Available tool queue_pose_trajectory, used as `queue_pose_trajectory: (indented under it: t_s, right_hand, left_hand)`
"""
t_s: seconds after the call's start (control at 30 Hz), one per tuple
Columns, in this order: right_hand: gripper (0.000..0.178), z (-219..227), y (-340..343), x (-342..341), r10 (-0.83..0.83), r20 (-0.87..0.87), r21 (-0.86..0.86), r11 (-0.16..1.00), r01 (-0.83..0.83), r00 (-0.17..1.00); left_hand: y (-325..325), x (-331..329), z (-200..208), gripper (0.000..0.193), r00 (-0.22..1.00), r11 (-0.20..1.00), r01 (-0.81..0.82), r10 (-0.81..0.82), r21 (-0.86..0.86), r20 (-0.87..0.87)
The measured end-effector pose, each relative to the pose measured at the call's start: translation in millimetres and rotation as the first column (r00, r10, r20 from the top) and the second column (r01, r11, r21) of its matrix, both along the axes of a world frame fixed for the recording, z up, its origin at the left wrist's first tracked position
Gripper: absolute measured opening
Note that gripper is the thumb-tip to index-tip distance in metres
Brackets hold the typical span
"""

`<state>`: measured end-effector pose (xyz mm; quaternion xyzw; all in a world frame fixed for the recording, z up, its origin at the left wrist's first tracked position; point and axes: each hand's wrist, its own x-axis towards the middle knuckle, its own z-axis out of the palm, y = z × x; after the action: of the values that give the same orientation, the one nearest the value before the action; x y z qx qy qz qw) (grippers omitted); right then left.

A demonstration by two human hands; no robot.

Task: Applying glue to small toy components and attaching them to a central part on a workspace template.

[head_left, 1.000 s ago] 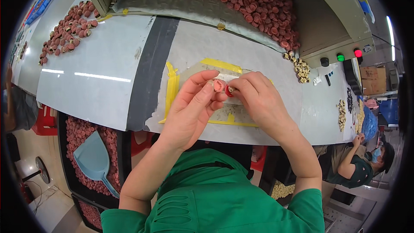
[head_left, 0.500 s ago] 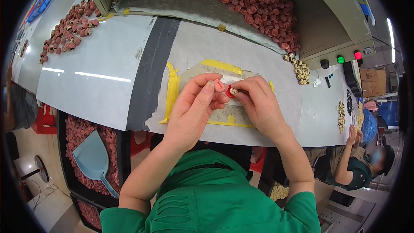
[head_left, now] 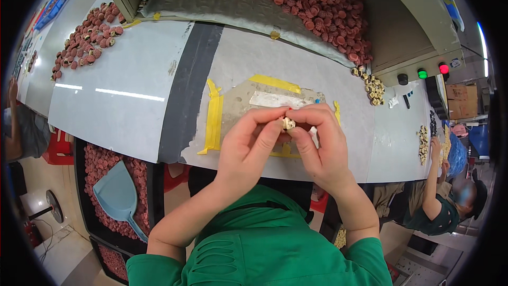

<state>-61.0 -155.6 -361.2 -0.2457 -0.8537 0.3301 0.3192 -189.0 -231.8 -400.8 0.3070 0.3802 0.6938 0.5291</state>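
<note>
- Centrally, a small cream-and-dark piece (head_left: 288, 123) sits between the fingertips of both hands, raised above the worktop (head_left: 132, 69).
- The left grip (head_left: 243, 142) is narrow, thumb and forefinger pinched on the piece's left side.
- The right grip (head_left: 325, 140) is equally narrow, pinching the opposite side; whatever lies behind the fingers cannot be told, though a speck of red shows above them.
- Beyond the hands, yellow tape (head_left: 214, 122) edges a stained patch bearing a white strip (head_left: 275, 99).
- Farther back, pink ridged cups (head_left: 317, 13) are heaped inside an open-fronted cabinet, with cream-and-dark pieces (head_left: 374, 91) clustered just beside its right front corner.
- At far left, pink-capped pieces (head_left: 87, 47) lie scattered on the worktop.
- Below, a blue-grey dustpan (head_left: 117, 190) rests on pink pieces in a black bin (head_left: 155, 188).
- At right, a co-worker (head_left: 447, 206) reaches toward the worktop.
</note>
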Motion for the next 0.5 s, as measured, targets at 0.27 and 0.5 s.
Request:
queue_pose_trajectory:
  t_s: [0.27,0.5]
  right_hand:
    - [0.029,-2.8,-4.8,9.7,-0.009,0.094,0.242,0.970,-0.015,0.996]
    - [0.027,0.9,-10.9,11.8,-0.039,0.045,0.067,0.997,0.036,0.998]
  left_hand:
    - [-1.8,-5.1,-2.1,0.021,0.976,1.000,0.014,-0.019,-0.025,-0.217]
    - [-1.7,1.5,-4.5,0.026,0.960,0.994,-0.042,0.069,0.104,-0.271]
